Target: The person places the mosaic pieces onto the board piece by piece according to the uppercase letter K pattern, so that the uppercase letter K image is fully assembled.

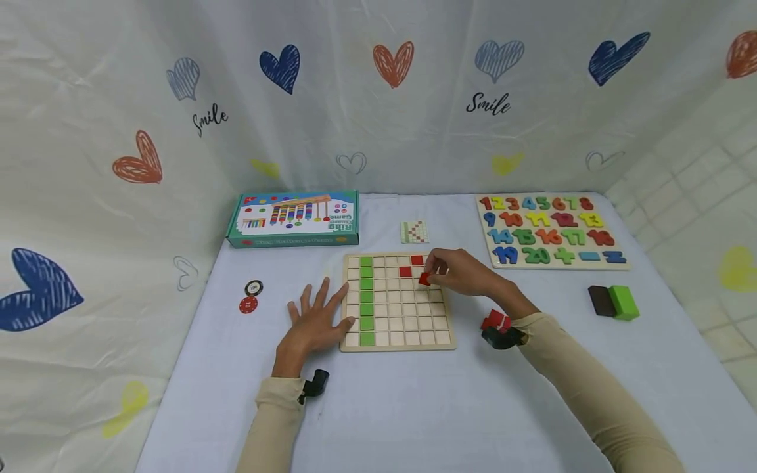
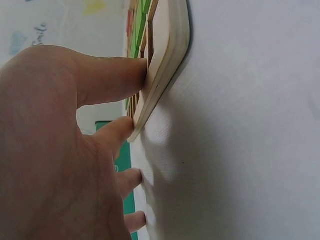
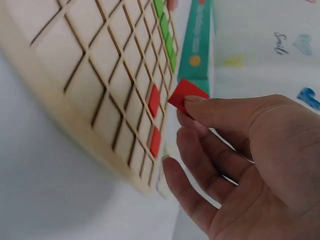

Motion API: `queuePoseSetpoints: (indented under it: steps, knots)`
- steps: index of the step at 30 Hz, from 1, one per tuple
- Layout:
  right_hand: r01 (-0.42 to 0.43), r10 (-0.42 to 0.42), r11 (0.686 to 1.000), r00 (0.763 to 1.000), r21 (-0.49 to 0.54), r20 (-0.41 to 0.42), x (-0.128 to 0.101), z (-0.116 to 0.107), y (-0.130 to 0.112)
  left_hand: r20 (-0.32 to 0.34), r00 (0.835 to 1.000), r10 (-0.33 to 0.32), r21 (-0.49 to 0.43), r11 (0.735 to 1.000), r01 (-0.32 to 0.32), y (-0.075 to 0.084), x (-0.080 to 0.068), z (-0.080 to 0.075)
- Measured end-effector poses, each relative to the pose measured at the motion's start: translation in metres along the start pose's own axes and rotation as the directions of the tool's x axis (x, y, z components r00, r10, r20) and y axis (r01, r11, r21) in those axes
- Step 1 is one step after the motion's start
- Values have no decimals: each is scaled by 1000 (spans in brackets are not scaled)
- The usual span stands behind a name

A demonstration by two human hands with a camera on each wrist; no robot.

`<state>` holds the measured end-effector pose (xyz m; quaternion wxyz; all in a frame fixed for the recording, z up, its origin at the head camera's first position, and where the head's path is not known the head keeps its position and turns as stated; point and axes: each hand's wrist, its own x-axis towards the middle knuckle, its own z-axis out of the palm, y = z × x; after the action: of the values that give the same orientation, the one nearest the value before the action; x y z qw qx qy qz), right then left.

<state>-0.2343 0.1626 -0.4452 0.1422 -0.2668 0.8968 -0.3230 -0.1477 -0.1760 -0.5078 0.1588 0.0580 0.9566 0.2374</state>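
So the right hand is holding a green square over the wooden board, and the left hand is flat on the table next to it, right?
Not quite: the square is red, not green, as the right wrist view shows. The right hand does pinch it over the wooden board, and the left hand does lie flat on the table at the board's edge.

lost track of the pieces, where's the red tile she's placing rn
In the head view the red tile is pinched in the right hand over the upper right of the wooden grid board, just below two red tiles already set.
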Motion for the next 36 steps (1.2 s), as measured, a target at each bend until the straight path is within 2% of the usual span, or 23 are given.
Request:
queuePoseSetpoints:
  steps: [4,11,22,31,36]
  knots:
    - [45,-45,998,999,36,-10,21,22,-7,-1,1000,3,2,1000,-3,-1,1,0]
    - [-14,14,999,1000,49,14,47,45,-9,-1,1000,-1,1,1000,1,1,1,1]
    - [-39,39,999,999,11,-6,52,58,-5,-4,1000,-2,3,1000,2,2,-1,-1]
    - [-34,32,998,999,-50,-40,51,60,-3,-7,1000,-3,5,1000,3,1,0,1]
    - [-67,65,996,997,-64,-32,51,60,-3,-3,1000,-7,16,1000,7,1,0,1]
